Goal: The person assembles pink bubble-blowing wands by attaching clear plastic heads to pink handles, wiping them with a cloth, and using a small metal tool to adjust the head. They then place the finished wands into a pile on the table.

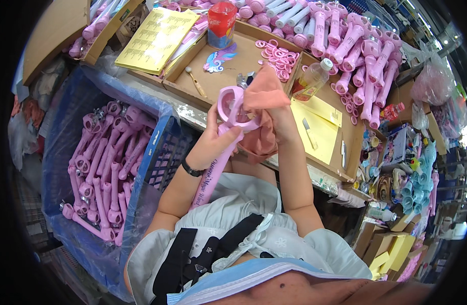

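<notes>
Above your lap: your left hand (209,145) grips a pink toy wand (221,147) by its shaft; your right hand (279,124) clenches an orange cloth (264,94) against its ring head. Step: wiping, apparently. Next calls for rotating the ring.

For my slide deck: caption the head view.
Left hand grips a pink toy wand while right hand presses an orange cloth to its ring.

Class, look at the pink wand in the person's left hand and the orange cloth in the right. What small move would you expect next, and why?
Probably a rub of the orange cloth around the ring head of the pink wand. The right hand already presses the cloth against the ring, while the left hand grips the handle just below and steadies it above the cardboard tray.
</notes>
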Action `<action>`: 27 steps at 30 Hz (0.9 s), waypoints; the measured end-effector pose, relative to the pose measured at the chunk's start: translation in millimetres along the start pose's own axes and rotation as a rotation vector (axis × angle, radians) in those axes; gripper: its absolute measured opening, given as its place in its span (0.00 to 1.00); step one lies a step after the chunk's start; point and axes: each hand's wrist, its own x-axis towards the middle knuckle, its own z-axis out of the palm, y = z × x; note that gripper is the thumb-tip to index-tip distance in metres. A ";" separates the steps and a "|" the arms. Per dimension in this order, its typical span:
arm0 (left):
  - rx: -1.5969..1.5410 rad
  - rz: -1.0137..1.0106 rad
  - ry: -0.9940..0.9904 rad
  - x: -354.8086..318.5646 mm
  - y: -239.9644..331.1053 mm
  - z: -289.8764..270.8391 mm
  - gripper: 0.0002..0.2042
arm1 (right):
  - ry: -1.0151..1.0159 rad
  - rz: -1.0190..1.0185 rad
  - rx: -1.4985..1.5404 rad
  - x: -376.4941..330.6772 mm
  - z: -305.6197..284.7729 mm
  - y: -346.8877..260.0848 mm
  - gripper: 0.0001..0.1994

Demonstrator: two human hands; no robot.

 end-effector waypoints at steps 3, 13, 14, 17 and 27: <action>-0.223 -0.058 -0.191 3.4 -10.8 -11.8 0.32 | -0.001 -0.061 0.189 -2.9 -6.3 16.1 0.32; -0.868 -0.327 -0.477 3.3 -42.2 -25.4 0.40 | 0.265 -0.500 0.278 -23.2 27.6 57.8 0.33; -0.855 -0.342 -0.476 3.3 -42.7 -27.1 0.40 | 0.246 -0.503 0.324 -26.4 29.3 60.7 0.32; -0.807 -0.226 -0.660 5.3 -42.8 -31.6 0.39 | 0.279 -0.549 0.169 -30.4 34.2 65.3 0.34; -0.231 -0.067 -0.319 -3.8 -11.3 -18.2 0.38 | 0.568 -0.606 -0.305 -38.0 43.1 61.3 0.42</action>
